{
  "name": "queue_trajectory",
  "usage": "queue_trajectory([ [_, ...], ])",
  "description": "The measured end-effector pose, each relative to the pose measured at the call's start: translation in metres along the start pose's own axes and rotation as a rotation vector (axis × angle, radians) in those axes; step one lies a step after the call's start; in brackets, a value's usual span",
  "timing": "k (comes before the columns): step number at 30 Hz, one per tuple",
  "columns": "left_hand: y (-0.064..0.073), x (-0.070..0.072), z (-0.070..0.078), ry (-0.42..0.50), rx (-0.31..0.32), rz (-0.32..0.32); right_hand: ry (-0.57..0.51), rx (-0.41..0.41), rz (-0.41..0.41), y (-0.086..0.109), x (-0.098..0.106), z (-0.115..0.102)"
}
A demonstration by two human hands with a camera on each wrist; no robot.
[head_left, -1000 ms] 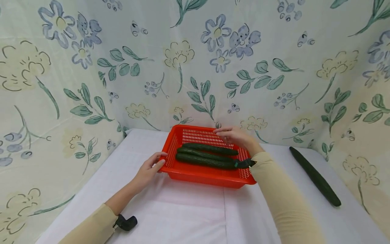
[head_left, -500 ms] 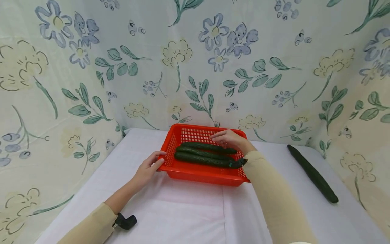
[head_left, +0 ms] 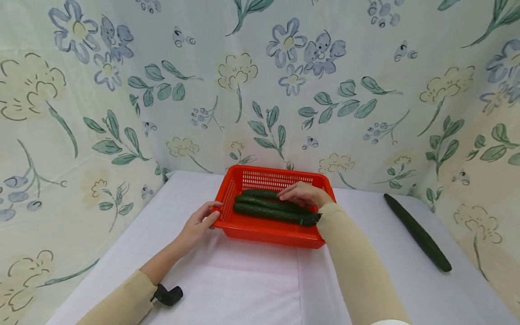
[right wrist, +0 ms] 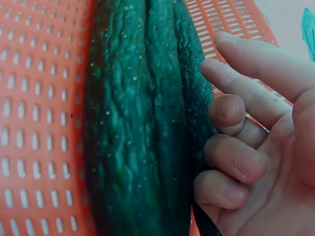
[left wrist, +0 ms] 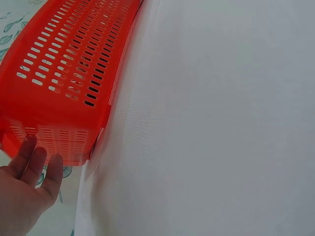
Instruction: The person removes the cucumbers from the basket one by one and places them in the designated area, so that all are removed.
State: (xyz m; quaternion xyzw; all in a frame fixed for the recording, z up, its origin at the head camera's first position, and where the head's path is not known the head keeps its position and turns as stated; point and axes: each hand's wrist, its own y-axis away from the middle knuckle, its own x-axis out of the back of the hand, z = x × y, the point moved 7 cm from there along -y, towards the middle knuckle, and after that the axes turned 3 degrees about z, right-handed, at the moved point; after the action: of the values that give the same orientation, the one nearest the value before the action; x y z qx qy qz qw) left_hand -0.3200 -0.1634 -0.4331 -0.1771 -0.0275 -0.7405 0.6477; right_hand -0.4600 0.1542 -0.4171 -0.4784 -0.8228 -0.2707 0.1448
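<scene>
A red plastic basket [head_left: 268, 235] with slotted walls stands on the white cloth, with three dark green cucumbers side by side in it. My left hand [head_left: 197, 224] grips its left rim; in the left wrist view several fingers [left wrist: 53, 177] lie against the outside of the slotted wall. Inside the basket, my right hand [head_left: 302, 194] is over the right part of the far cucumber [head_left: 260, 193], its fingers loosely bent. The right wrist view has the fingertips right at that cucumber's side [right wrist: 189, 54]. Nearer to me are the middle cucumber [head_left: 260, 201] and the front cucumber [head_left: 264, 212].
A fourth, separate cucumber [head_left: 416, 232] lies slanted on the white tablecloth [head_left: 252, 289] at the right. Behind the table hangs a flower-patterned curtain [head_left: 260, 149]. A black wrist camera [head_left: 168, 295] sits at the left sleeve.
My right hand has moved from above the basket's far rim down and left into the basket, onto the far cucumber. My left hand stays at the left rim.
</scene>
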Motion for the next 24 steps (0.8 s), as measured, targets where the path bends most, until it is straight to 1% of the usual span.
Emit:
queue_trajectory([
  [6,0.0000,-0.0007,0.0015,0.007,-0.007,-0.007,0.041,-0.034,0.029,-0.0008,-0.0027,0.0039],
  [11,0.0010,-0.0003,0.0021,0.011,-0.013,-0.011,0.037,-0.056,0.061,-0.0021,-0.0046,0.0064],
  [14,0.0011,-0.0003,0.0017,0.009,-0.014,-0.014,0.042,-0.053,0.060,-0.0029,-0.0060,0.0075],
  [19,0.0009,-0.0011,0.0018,0.004,-0.006,-0.012,0.078,-0.026,0.027,-0.0052,-0.0093,0.0092],
  [24,0.0015,-0.0009,0.0032,0.011,-0.005,-0.010,0.173,0.009,0.026,-0.0088,-0.0105,0.0076],
])
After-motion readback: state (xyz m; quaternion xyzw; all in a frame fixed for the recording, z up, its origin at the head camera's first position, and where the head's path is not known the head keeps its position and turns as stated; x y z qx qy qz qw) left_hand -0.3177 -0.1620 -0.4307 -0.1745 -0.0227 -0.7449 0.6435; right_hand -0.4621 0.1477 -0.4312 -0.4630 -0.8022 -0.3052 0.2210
